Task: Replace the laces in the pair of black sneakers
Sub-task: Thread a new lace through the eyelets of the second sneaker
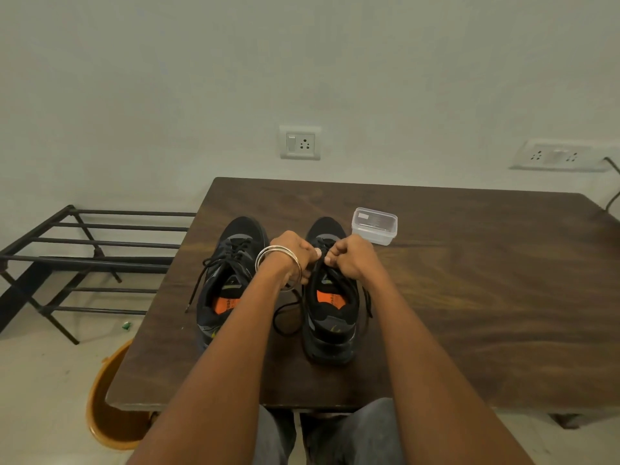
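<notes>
Two black sneakers with orange insoles stand side by side on a dark wooden table [469,280], toes pointing away from me. The left sneaker [231,276] has black laces hanging loose over its left side. Over the right sneaker [330,317] both my hands meet at the lacing. My left hand [295,251], with metal bangles on the wrist, pinches the black lace [285,317] near the upper eyelets. My right hand [352,256] grips the lace on the other side. A loop of this lace lies on the table between the two shoes.
A small clear plastic box [374,225] with a lid sits just beyond the right sneaker. A black metal rack [84,256] stands left of the table, an orange tub [107,407] on the floor by the near left corner. Wall sockets [301,142] lie behind.
</notes>
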The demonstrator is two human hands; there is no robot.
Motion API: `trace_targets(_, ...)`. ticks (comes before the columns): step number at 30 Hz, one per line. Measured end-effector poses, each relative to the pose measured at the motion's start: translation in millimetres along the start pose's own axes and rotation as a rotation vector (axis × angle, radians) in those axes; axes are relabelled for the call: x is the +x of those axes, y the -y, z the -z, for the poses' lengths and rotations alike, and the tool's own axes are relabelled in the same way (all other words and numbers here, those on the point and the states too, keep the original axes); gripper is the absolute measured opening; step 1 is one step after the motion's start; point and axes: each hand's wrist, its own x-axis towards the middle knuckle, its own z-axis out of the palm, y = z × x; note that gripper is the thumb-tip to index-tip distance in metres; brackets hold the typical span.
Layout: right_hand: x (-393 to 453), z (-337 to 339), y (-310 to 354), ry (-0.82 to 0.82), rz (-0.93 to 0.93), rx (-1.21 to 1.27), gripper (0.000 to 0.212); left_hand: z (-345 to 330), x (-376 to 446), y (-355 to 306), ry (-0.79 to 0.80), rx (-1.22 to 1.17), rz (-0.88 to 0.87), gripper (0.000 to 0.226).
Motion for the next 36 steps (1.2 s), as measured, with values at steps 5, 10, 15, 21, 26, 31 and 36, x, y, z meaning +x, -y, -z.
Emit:
trace_targets(5, 0.6, -1.2, -6.6, -0.006, -0.057, 0.171, 0.006, -5.2, 6.9, 3.8, -0.056, 0.078, -0.027, 0.016)
trace_targets(10, -4.6, 1.2, -6.4, -0.012, -0.017, 0.215, 0.008, -7.5, 12.7, 9.1, -0.091, 0.079, -0.031, 0.014)
trace_targets(15, -7.5, 11.0, -2.9, 0.086, -0.005, 0.214, 0.012, -13.8, 9.7, 4.3, -0.096, 0.312, -0.081, 0.023)
trace_targets(21, -6.9, 26.2, -16.8, 0.149, -0.049, 0.078, 0.075, -7.1, 8.8, -2.5, -0.182, 0.375, -0.065, 0.031)
trace_targets(26, -6.0, 22.7, -25.6, 0.1, -0.045, -0.078, 0.102, 8.2, 8.9, -16.9, -0.341, -0.316, -0.058, 0.031)
trace_targets(31, -5.2, 20.7, -27.0, 0.109, -0.002, -0.134, 0.115, 28.5, -10.3, -43.4, -0.397, -1.002, -0.246, 0.018)
trace_targets(36, -10.5, 23.5, -23.6, 0.106, 0.027, -0.135, 0.12, 26.8, -0.3, -30.6, -0.384, 0.172, -0.514, 0.009)
